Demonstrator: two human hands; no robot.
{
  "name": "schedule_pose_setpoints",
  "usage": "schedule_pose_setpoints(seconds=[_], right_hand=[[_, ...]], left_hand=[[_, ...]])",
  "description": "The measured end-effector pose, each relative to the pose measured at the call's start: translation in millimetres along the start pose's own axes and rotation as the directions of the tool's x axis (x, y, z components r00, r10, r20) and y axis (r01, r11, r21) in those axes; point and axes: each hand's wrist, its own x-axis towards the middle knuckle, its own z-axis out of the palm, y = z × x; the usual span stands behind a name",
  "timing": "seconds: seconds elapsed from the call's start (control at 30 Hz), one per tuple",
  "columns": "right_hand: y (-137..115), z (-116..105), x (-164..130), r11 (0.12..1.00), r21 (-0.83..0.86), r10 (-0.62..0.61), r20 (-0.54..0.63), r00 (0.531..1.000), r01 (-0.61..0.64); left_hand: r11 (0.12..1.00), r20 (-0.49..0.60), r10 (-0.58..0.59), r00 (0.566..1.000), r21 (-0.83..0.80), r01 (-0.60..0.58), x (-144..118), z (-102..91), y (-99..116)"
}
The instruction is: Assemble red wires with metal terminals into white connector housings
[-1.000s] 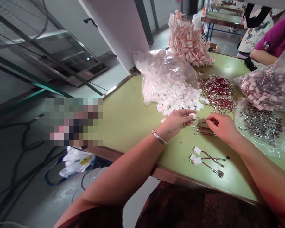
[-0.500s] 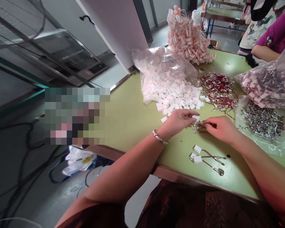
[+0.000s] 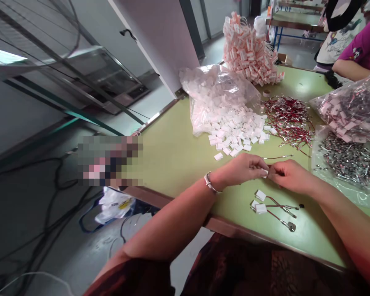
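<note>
Just above the table, my left hand pinches a small white plastic connector housing between thumb and fingers. My right hand meets it from the right, fingertips closed at the housing's end on a red wire that is mostly hidden. Behind the fingers lies a loose red wire with metal ends. Nearer my body rest several red wires with white housings on one end and metal terminals on the other. One ends in a grey metal piece.
White housings spill from a clear bag. Beside them lies a pile of red wires. Bags of metal parts and housings stand right. Bundled pale-orange parts rise at the back. A co-worker's arm shows far right.
My hands have come together nearer my body, away from where the right fingers were among several red wires. One loose wire now shows behind them. The view has shifted slightly.
</note>
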Motion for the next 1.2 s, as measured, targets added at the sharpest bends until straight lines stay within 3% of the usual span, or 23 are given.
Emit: schedule_pose_setpoints(seconds=[0.07,0.13,0.17,0.2,0.27,0.33,0.43,0.53,0.67,0.77,0.87,0.93,1.03,1.2], right_hand=[[-1.5,-2.6,-3.0,0.999,-0.013,-0.042,0.111,0.993,0.044],[0.4,-7.2,-2.9,0.993,-0.017,-0.110,0.158,0.981,0.114],[3.5,-9.9,-1.0,0.990,-0.039,-0.129,0.113,0.985,0.135],[7.9,-12.5,2.2,0.987,-0.088,-0.135,0.025,0.991,0.137],[19.8,-16.3,11.2,0.969,-0.238,-0.119,-0.210,0.970,0.068],[31.9,-16.9,20.7,0.928,-0.372,-0.114,-0.319,0.941,-0.013],[41.5,-12.7,30.0,0.882,-0.469,-0.107,-0.310,0.945,-0.054],[39.1,-7.9,32.5,0.850,-0.519,-0.070,-0.285,0.956,-0.092],[28.1,-8.3,28.1,0.814,-0.557,-0.024,-0.315,0.949,-0.164],[19.0,-11.4,20.0,0.852,-0.485,0.013,-0.358,0.934,-0.198],[11.8,-11.2,12.0,0.935,-0.336,-0.034,-0.392,0.919,-0.109],[9.0,-9.4,8.3,0.973,-0.231,-0.077,-0.413,0.907,-0.022],[6.8,-6.8,5.4,0.982,-0.187,-0.099,-0.407,0.908,0.024],[7.0,-6.2,4.7,0.960,-0.270,-0.185,-0.399,0.898,0.078]], left_hand=[[0.972,-0.190,0.116,0.975,0.222,-0.072,-1.0,-16.5,-2.9],[0.923,-0.491,0.152,0.858,0.381,0.054,1.1,-29.7,-10.1],[0.897,-0.576,0.155,0.803,0.423,0.130,3.3,-33.0,-14.4],[0.870,-0.603,0.163,0.781,0.462,0.175,6.2,-33.9,-18.4],[0.809,-0.539,0.197,0.819,0.561,0.174,12.5,-29.4,-24.5],[0.739,-0.430,0.227,0.874,0.660,0.134,17.6,-21.2,-27.1],[0.676,-0.326,0.213,0.921,0.730,0.102,21.2,-13.3,-28.7],[0.696,-0.316,0.223,0.922,0.714,0.076,22.0,-14.1,-31.0],[0.858,-0.420,0.251,0.872,0.513,0.000,20.7,-15.6,-29.1],[0.998,-0.460,0.010,0.888,0.053,0.016,16.8,-10.7,-22.0],[0.898,-0.306,-0.195,0.932,-0.437,0.045,12.8,-3.6,-15.5],[0.792,-0.233,-0.241,0.942,-0.609,0.052,11.3,-0.3,-13.1],[0.747,-0.177,-0.243,0.954,-0.661,0.068,10.4,2.0,-12.5],[0.823,-0.181,-0.157,0.971,-0.567,0.027,9.1,3.9,-14.0]])
